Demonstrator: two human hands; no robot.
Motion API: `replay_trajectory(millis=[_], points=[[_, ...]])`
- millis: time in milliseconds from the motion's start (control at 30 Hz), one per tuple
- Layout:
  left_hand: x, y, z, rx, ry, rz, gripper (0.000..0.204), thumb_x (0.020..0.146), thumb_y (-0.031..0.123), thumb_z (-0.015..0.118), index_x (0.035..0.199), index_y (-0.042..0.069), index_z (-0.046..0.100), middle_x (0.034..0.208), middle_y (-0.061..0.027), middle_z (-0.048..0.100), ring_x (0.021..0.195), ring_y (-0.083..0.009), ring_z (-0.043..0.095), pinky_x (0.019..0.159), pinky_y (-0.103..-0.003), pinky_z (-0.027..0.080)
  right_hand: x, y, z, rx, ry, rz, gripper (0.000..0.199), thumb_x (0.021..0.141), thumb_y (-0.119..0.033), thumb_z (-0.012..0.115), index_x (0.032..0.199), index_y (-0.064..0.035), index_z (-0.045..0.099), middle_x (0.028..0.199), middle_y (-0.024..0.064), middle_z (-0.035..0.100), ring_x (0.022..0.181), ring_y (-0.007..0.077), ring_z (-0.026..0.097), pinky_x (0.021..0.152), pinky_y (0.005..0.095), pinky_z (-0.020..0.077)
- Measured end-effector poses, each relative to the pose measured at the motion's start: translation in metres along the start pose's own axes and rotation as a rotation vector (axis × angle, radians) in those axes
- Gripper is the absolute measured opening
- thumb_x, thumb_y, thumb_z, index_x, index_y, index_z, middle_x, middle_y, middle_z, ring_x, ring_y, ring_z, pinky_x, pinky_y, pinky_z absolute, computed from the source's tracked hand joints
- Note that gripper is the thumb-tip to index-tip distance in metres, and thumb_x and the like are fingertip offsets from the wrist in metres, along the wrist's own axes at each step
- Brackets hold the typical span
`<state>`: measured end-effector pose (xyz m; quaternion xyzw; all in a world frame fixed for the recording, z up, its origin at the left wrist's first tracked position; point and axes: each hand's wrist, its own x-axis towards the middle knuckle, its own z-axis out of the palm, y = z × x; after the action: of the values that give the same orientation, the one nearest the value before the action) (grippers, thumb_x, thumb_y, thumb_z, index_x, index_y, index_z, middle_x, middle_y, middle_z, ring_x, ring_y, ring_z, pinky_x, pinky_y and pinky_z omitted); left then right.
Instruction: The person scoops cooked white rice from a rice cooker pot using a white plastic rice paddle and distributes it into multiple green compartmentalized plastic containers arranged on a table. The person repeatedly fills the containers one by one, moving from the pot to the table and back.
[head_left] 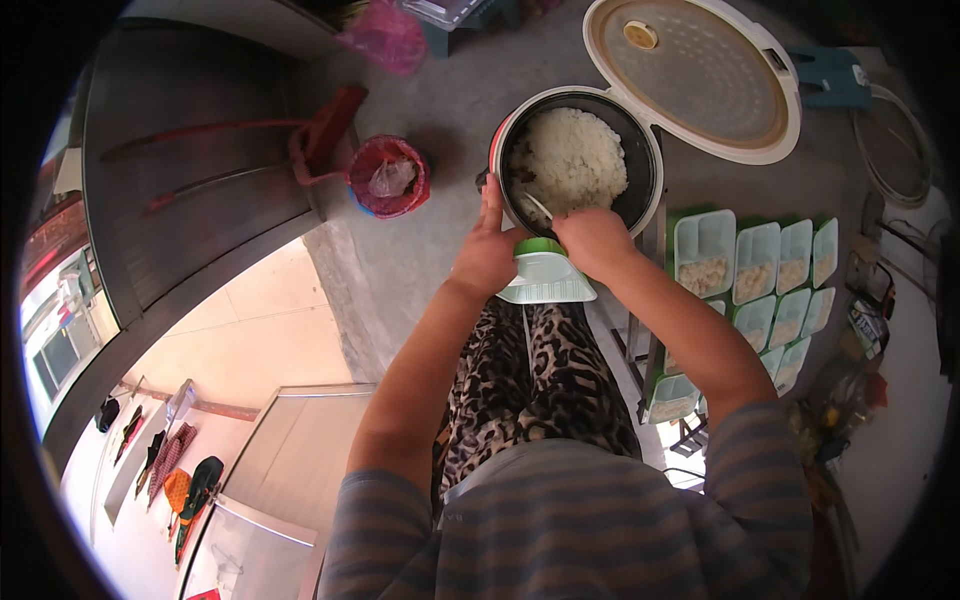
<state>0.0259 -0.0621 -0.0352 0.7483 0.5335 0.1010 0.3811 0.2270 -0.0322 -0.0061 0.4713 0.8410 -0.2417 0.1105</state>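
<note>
A rice cooker (654, 170) stands in front of me, its lid swung back to the right. White rice (575, 150) is heaped in the dark inner pot, with bare pot wall showing at the left. My right hand (594, 240) is closed at the pot's near rim on a pale rice paddle (538, 205), whose visible part reaches into the pot. Just outside that rim my left hand (486, 248) grips a pale food container (548, 278) with a green edge, thumb over its side. Its long fingers point up along the cooker's outer wall. The container is tilted; its inside is partly hidden.
Right of the cooker, several divided containers (757, 262) with rice stand in rows. The open lid (700, 75) spreads above them. A red-lined bin (388, 178) and a red dustpan (325, 135) are at the left. A glass-panelled door (290, 470) stands lower left.
</note>
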Motion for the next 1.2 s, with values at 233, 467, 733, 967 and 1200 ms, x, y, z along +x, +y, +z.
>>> replay_trajectory(millis=[233,467,733,967,1200], points=[[-0.003,0.003,-0.007,-0.008,-0.054,-0.021,0.032,0.072,0.007,0.068,0.102,0.017,0.074,0.155,-0.0266,-0.006,0.143,-0.0382,0.019,0.11,-0.038,0.032,-0.008,0.042,-0.022,-0.013,0.109,0.256,0.012,0.084,-0.013,0.053,0.079,-0.0062,0.063,0.07,0.0119,0.064,0.069,0.0321,0.064,0.058,0.0447,0.0497],[-0.002,0.003,-0.007,0.04,-0.085,-0.008,0.034,0.072,0.005,0.065,0.102,0.018,0.075,0.155,-0.026,-0.006,0.143,-0.0377,0.018,0.11,-0.038,0.033,0.005,0.008,0.017,-0.105,-0.005,0.128,0.03,0.081,-0.008,0.051,0.109,-0.0048,0.063,0.077,0.0128,0.067,0.073,0.0318,0.066,0.06,0.0442,0.0516],[-0.004,0.004,-0.012,0.075,-0.097,-0.038,0.039,0.075,0.003,0.058,0.104,0.024,0.074,0.156,-0.0249,-0.004,0.143,-0.0385,0.019,0.11,-0.035,0.033,0.017,0.028,-0.034,-0.002,0.018,0.192,0.018,0.085,-0.011,0.049,0.091,-0.0099,0.066,0.08,0.0122,0.067,0.079,0.0329,0.066,0.065,0.0447,0.0523],[0.004,0.002,-0.007,0.079,-0.115,-0.007,0.038,0.076,0.002,0.057,0.102,0.022,0.074,0.156,-0.0248,-0.004,0.143,-0.04,0.016,0.111,-0.036,0.032,0.046,-0.008,0.013,0.02,0.065,0.155,0.02,0.087,-0.011,0.046,0.087,-0.006,0.066,0.082,0.0137,0.068,0.077,0.0338,0.066,0.065,0.0456,0.0522],[-0.003,0.002,-0.008,0.039,-0.068,-0.01,0.041,0.072,-0.001,0.057,0.101,0.021,0.075,0.156,-0.0253,-0.005,0.143,-0.041,0.017,0.11,-0.037,0.033,0.007,0.044,-0.024,0.048,0.165,0.227,0.013,0.084,-0.011,0.052,0.089,-0.0079,0.064,0.078,0.0151,0.066,0.072,0.035,0.065,0.059,0.0468,0.0503]])
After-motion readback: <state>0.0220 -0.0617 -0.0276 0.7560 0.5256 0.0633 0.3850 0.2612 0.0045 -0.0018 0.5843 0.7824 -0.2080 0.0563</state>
